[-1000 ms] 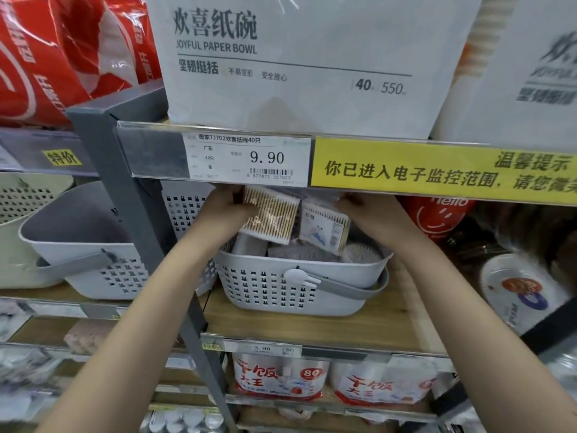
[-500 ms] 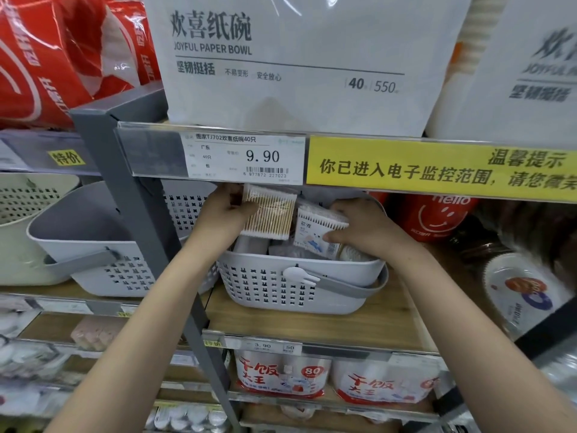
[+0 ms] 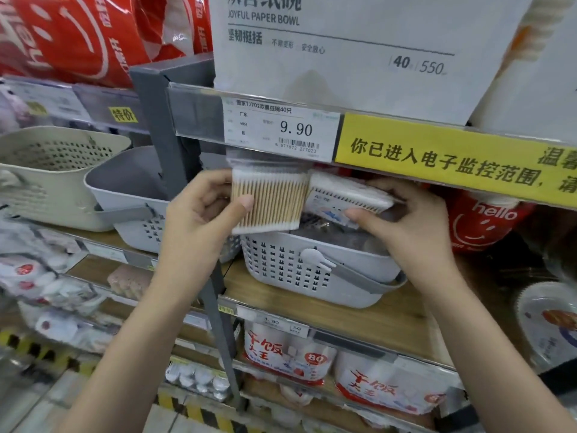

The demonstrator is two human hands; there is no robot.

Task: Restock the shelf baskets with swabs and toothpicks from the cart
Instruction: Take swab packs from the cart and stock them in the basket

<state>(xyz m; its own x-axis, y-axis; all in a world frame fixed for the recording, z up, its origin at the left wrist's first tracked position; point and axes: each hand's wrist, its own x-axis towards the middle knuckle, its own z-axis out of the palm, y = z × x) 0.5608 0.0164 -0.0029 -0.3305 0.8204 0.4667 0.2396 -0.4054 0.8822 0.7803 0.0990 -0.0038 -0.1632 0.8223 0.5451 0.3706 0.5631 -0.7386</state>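
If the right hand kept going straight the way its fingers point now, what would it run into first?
The right hand points leftward, holding a white swab pack. That pack would probably meet the wooden swab pack in the left hand first; they look almost touching, though depth is unclear.

Tan-stick, white-tip swab pack (image 3: 269, 200); grey perforated basket (image 3: 290, 270); yellow sign (image 3: 452, 157) w/ black txt

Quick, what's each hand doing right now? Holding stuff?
Left hand: holding a pack of wooden-stick swabs above the basket.
Right hand: holding a white swab pack.
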